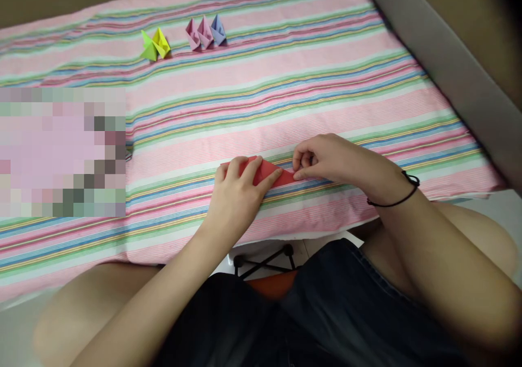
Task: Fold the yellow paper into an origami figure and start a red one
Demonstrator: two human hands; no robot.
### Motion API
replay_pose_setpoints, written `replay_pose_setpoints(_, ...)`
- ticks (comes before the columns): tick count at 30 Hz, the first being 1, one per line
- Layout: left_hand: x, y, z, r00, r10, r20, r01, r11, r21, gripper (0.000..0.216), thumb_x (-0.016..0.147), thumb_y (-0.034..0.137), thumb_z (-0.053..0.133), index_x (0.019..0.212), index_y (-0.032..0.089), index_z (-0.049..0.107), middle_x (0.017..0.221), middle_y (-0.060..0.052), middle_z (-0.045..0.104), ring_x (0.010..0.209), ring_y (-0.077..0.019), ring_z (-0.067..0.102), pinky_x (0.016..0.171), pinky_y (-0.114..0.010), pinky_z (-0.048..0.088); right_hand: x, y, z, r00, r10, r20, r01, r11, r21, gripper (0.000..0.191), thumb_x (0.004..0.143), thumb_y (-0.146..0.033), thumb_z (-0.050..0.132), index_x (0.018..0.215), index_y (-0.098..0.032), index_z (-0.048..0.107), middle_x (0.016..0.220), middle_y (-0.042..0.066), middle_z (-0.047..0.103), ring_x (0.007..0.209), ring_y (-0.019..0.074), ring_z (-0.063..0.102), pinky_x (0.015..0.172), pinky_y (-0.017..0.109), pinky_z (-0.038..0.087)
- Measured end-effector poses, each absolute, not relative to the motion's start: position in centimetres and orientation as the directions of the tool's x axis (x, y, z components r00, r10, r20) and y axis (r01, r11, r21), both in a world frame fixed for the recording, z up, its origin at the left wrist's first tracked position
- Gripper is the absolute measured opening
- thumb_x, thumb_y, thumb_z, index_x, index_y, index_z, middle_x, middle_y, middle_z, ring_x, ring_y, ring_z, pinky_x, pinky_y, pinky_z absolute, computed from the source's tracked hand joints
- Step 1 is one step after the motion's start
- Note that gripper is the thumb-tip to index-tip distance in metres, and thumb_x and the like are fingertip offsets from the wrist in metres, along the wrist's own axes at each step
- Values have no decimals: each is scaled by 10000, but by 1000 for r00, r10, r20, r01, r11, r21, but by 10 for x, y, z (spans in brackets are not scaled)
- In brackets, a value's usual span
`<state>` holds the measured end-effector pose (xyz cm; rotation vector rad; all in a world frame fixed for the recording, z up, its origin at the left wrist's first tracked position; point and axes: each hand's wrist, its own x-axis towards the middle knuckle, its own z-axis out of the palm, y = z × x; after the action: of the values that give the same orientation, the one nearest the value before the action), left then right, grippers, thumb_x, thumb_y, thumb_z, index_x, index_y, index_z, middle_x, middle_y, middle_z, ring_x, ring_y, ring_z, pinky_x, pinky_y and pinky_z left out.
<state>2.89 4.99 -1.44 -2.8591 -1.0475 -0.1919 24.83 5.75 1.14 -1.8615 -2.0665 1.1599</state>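
Head view: L hand [237,192] open, fingers spread flat on red paper [267,169], so it's nearer; paper lies under its fingers, long axis approx. sideways, pointing to R hand [324,157], which is curled w/ thumb at the tip, can't tell if pinching.

Red sheet [267,170] before you: paper, matt, smooth-faced, creased; green piece [149,48] and yellow piece [163,42]: folded paper, matt, smooth; two pink pieces [205,32] and blue-violet piece [219,30]: folded paper, matt; striped cloth [265,98]: woven-looking fabric, dull, lightly wrinkled; your wristband [392,204]: black, cord-like, exact material unclear; your shorts [350,296]: dark cloth, denim-like, matt; grey edging [442,62] to your right: smooth, low sheen, you cannot tell the material
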Motion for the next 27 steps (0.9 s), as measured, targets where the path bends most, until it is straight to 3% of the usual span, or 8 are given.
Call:
replay_pose_setpoints(7,29,50,-14,753,637,161,648,-762,-13,405,896,225,531,1284,337,556,1289,-121,561,1123,-338,486,835,-499,441,255,60,14,-282,869,-406,821,0,-571,85,701,-226,659,776,-189,676,593,-31,572,553,117,542,501,243,368)
replay_pose_setpoints(12,28,50,-15,757,630,173,641,-767,-8,413,891,221,541,1289,331,554,1284,-130,563,1126,-339,488,838,-502,440,265,58,15,-361,836,-413,730,-22,-683,86,741,-259,640,800,-204,671,567,-37,524,525,108,491,470,234,337)
replay_pose_setpoints(16,28,49,-14,759,628,174,639,-769,-10,422,889,204,541,1292,326,552,1291,-139,558,1132,-335,485,848,-503,436,264,54,15,-320,851,-417,658,-117,-744,199,821,-380,570,781,-204,651,611,-10,578,538,113,512,471,234,354)
replay_pose_setpoints(20,28,49,-12,764,624,167,635,-772,-23,432,892,191,527,1302,326,542,1296,-137,558,1131,-334,485,848,-494,436,253,51,11,-202,906,-372,742,-106,-662,246,743,-434,656,719,-197,598,613,-15,581,550,120,519,479,240,346)
replay_pose_setpoints(24,28,49,-14,763,623,172,637,-771,-34,418,896,205,523,1294,329,547,1298,-133,559,1125,-336,488,838,-490,438,243,49,7,-113,946,-303,818,-85,-569,193,700,-322,700,684,-192,559,606,-35,546,551,109,494,498,241,312)
replay_pose_setpoints(27,27,48,-17,758,622,197,640,-767,-41,410,900,219,522,1291,336,547,1295,-121,564,1126,-334,490,842,-487,435,238,47,6,-154,961,-230,811,-10,-585,114,715,-218,681,737,-186,573,654,-31,544,587,112,502,532,241,328)
